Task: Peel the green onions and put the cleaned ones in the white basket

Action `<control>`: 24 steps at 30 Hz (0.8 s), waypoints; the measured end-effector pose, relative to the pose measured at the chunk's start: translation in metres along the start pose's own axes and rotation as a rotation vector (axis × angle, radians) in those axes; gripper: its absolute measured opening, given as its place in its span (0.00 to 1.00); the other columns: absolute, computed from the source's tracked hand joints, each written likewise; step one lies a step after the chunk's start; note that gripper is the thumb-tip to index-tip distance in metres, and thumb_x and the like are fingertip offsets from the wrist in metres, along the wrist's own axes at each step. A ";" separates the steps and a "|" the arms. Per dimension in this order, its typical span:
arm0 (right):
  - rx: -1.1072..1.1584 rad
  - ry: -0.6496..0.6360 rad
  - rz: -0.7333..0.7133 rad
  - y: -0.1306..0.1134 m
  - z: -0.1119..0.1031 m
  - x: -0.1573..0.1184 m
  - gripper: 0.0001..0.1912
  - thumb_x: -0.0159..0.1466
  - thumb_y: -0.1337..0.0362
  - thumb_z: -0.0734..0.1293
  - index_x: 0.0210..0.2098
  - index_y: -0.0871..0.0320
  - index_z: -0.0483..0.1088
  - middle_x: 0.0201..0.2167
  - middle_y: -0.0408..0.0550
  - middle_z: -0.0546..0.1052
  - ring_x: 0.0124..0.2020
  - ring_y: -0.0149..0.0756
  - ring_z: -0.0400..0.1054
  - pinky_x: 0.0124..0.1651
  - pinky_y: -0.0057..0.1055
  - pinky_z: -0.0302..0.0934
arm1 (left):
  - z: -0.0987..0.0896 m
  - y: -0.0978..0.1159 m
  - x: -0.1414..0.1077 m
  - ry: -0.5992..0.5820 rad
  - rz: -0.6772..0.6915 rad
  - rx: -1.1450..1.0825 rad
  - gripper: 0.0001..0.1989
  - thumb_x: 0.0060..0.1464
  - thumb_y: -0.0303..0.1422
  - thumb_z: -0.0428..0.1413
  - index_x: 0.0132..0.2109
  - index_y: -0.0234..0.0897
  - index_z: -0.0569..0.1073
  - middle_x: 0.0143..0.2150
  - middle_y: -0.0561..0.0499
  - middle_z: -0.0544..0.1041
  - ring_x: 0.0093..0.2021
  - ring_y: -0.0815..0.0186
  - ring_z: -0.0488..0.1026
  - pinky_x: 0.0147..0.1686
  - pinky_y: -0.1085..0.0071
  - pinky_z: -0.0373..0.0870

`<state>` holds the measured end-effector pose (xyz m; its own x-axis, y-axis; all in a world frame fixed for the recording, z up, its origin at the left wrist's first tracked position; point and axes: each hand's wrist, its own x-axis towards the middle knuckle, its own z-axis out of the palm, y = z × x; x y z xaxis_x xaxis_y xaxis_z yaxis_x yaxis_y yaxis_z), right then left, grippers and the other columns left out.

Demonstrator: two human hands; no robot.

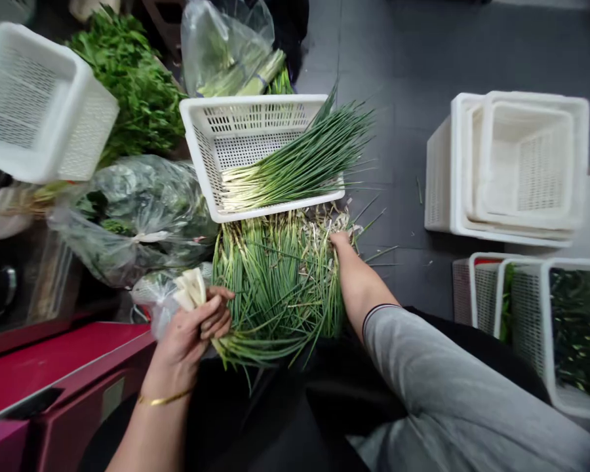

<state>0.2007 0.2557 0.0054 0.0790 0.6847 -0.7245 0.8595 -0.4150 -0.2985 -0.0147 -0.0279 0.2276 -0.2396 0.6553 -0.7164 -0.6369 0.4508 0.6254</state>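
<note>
My left hand (196,328) is closed around a bunch of scallions (191,288). Their white root ends point up past the thumb, and the green leaves trail to the right over the pile. In front of me lies a broad heap of untrimmed scallions (270,269). My right hand (341,241) reaches into the heap's far right end, among pale, dry peelings (319,229); its fingers are mostly hidden there. Just beyond the heap, a white plastic basket (275,211) holds cleaned scallions (295,160), white ends to the left and green tips hanging over its right rim.
White baskets (472,164) stand stacked on the grey floor (393,144) at right, with greens-filled baskets (545,314) nearer me. Leafy greens (132,78), bagged vegetables (147,203) and a tilted white basket (78,118) crowd the left. A red surface (54,354) borders my left arm.
</note>
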 end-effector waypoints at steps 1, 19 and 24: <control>-0.011 0.003 0.028 -0.001 0.008 0.007 0.10 0.50 0.72 0.72 0.32 0.68 0.74 0.32 0.60 0.78 0.44 0.44 0.72 0.42 0.28 0.65 | 0.000 0.001 0.002 -0.001 -0.021 -0.002 0.09 0.48 0.39 0.62 0.36 0.40 0.78 0.15 0.62 0.47 0.15 0.76 0.43 0.16 0.75 0.49; 0.788 -0.404 -0.591 -0.012 -0.073 -0.216 0.16 0.44 0.59 0.76 0.25 0.61 0.69 0.18 0.42 0.70 0.16 0.25 0.58 0.19 0.25 0.53 | 0.085 -0.030 0.013 -0.018 0.230 0.096 0.20 0.36 0.36 0.69 0.38 0.29 0.77 0.29 0.49 0.77 0.16 0.79 0.57 0.15 0.76 0.56; 0.832 -0.299 -0.751 0.021 -0.075 -0.295 0.18 0.43 0.56 0.77 0.26 0.61 0.71 0.16 0.38 0.67 0.17 0.25 0.57 0.21 0.26 0.54 | 0.114 -0.049 -0.027 -0.121 0.295 0.049 0.21 0.33 0.38 0.70 0.32 0.30 0.74 0.18 0.58 0.66 0.15 0.77 0.58 0.15 0.75 0.57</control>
<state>0.2333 0.0898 0.2597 -0.5277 0.8030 -0.2768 0.0333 -0.3061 -0.9514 0.1069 0.0011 0.2516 -0.3179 0.8281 -0.4617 -0.5163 0.2572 0.8168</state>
